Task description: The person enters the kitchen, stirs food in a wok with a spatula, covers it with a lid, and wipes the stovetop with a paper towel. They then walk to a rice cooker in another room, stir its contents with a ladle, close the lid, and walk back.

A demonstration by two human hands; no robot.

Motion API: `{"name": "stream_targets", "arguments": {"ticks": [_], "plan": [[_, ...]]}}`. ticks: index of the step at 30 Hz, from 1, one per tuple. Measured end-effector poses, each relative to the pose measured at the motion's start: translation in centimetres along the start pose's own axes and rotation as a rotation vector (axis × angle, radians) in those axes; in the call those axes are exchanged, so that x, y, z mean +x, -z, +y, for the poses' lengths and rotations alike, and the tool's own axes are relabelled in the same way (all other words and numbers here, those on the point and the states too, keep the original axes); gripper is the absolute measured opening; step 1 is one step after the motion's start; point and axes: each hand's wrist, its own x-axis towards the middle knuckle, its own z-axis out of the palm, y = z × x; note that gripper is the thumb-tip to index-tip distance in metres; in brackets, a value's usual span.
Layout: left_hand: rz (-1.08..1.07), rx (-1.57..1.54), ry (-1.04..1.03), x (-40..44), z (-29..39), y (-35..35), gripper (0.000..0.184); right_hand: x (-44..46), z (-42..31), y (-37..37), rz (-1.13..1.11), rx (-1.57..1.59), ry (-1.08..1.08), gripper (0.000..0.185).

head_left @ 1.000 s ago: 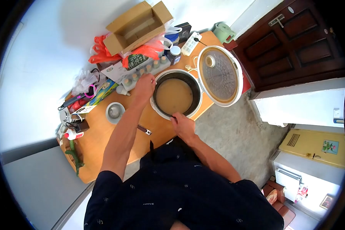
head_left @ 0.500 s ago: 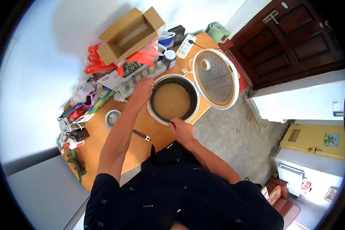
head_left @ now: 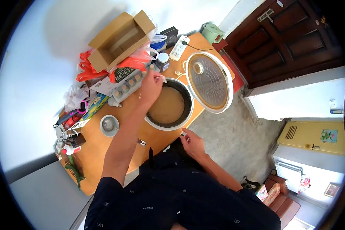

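Observation:
The rice cooker (head_left: 171, 127) stands on the table with its lid (head_left: 210, 82) tilted open to the right. Its dark inner pot (head_left: 188, 103) holds a cloudy brownish liquid. My left hand (head_left: 152, 87) is above the pot's upper left rim, fingers pinched, with a small white bit at the fingertips that is too small to name. Below the cooker, off its rim, my right hand (head_left: 193, 144) has thumb and fingers drawn together at the table edge; a small dark and white thing shows between them, not clear what.
A metal bowl (head_left: 109, 125) and a partly hidden brown handle (head_left: 142, 142) lie left of the cooker. Behind are an open cardboard box (head_left: 120, 40), bottles, a dark jar (head_left: 163, 62), a power strip (head_left: 179, 48) and a green kettle (head_left: 213, 33). Green vegetables (head_left: 74, 172) lie at the left edge.
Both hands have left the pot's rim. My left hand has lifted slightly, a white bit now showing at its fingers; my right hand has drawn down and right. The view has shifted a little.

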Motion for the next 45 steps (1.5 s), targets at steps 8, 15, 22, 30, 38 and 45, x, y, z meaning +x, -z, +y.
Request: {"name": "stream_targets", "arguments": {"ticks": [8, 15, 22, 30, 38, 45], "plan": [[0.005, -0.416, 0.027, -1.1, 5.2, -9.1, 0.018, -1.3, 5.5, 5.9, 0.251, -0.018, -0.116, 0.028], [-0.005, -0.504, 0.074, -4.8, 8.5, -11.5, 0.021, 0.3, 9.3, 10.7, 0.419, 0.173, -0.329, 0.026], [-0.141, -0.525, 0.245, -8.1, 11.6, -11.0, 0.018, 6.9, 4.6, 16.4, 0.466, 0.469, -0.229, 0.035], [0.009, -0.560, 0.099, -3.4, 14.0, -11.0, 0.014, 13.5, -1.3, 20.0, 0.459, 0.544, 0.044, 0.038], [-0.125, -0.501, 0.346, -7.9, 10.0, -12.2, 0.018, 16.8, -2.9, 19.9, 0.228, 0.587, 0.196, 0.041], [0.058, -0.479, 0.199, -1.1, 14.5, -10.2, 0.018, 17.3, -3.3, 19.2, 0.110, 0.582, 0.179, 0.038]]}}
